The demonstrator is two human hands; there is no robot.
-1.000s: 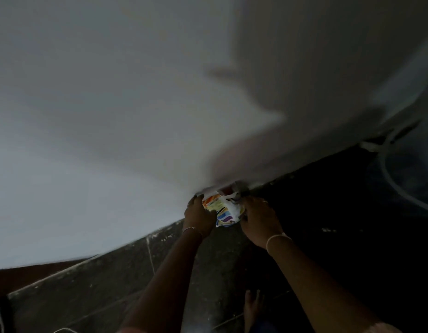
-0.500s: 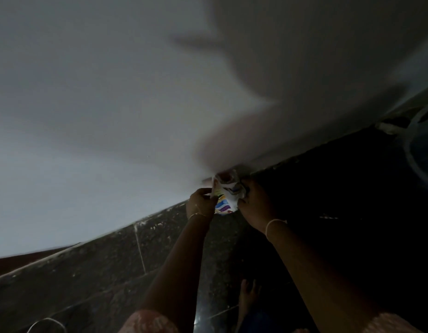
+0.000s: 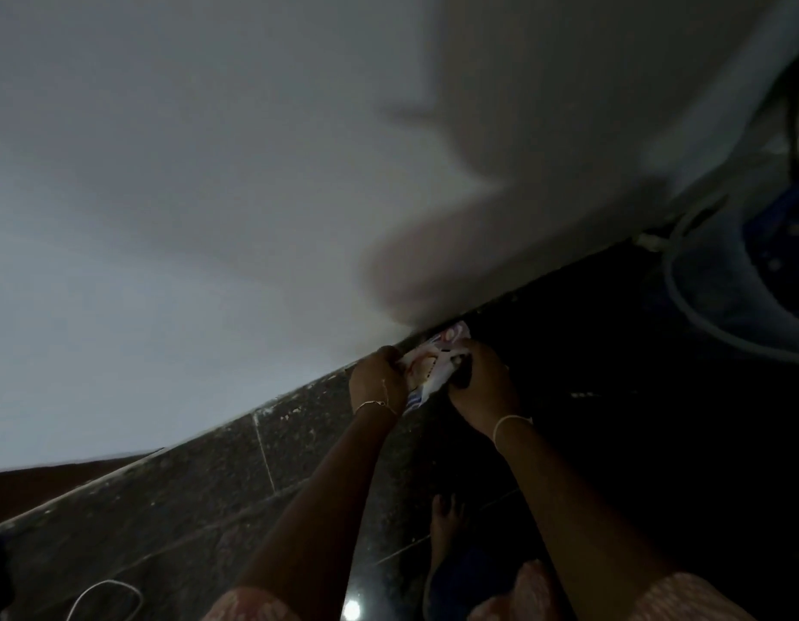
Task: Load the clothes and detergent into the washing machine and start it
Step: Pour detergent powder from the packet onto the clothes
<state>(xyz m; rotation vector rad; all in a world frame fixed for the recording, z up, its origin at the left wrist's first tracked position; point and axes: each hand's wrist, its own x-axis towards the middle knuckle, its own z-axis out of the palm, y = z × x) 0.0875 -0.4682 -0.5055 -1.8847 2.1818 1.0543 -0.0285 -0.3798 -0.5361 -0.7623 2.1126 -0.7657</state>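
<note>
A small colourful detergent sachet is held between both hands in front of a white wall. My left hand grips its left side with curled fingers. My right hand pinches its right side. The sachet is crumpled and partly hidden by the fingers. At the far right edge a white and blue machine part with a pale hose shows, blurred; I cannot tell whether it is the washing machine. No clothes are visible.
A white wall fills the upper view above a dark tiled skirting and dark floor. My bare foot stands below the hands. A thin white cable loops at the bottom left.
The sachet has turned in my hands and now shows a paler face. Both hands stay on it. The view has shifted slightly.
</note>
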